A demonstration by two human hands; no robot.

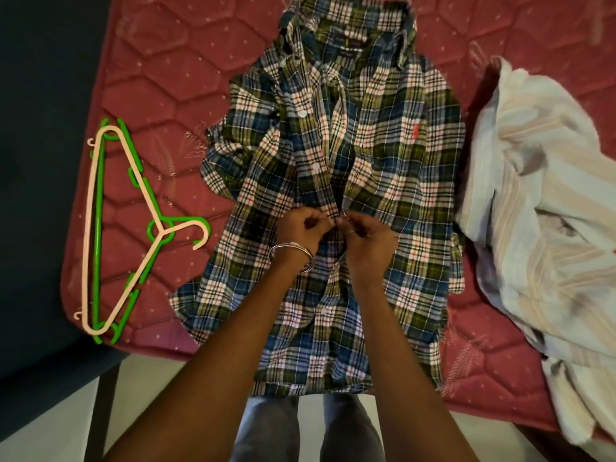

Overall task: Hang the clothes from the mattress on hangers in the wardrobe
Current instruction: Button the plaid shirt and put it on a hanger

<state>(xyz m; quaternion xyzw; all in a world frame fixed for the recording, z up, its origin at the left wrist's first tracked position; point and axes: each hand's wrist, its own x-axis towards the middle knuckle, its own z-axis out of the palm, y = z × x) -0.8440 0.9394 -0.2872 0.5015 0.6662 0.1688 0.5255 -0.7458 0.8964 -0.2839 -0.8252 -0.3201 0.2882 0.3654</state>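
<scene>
Lying collar-away on mattress (160,71), plaid shirt (383,168) pinched by fingers (328,221).

A bedroom in a home: a bare red quilted mattress (160,78) holds a plaid shirt (383,155), a striped pale garment (533,211) and two plastic hangers (110,228), beside a pale tiled floor (50,435) at its edge.

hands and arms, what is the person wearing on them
Both forearms are bare, with no sleeves in view. The left hand has thin silver bangles around its wrist. The right hand seems to have a small ring on one finger, though it is too small to be sure. No gloves and no watch show.
</scene>
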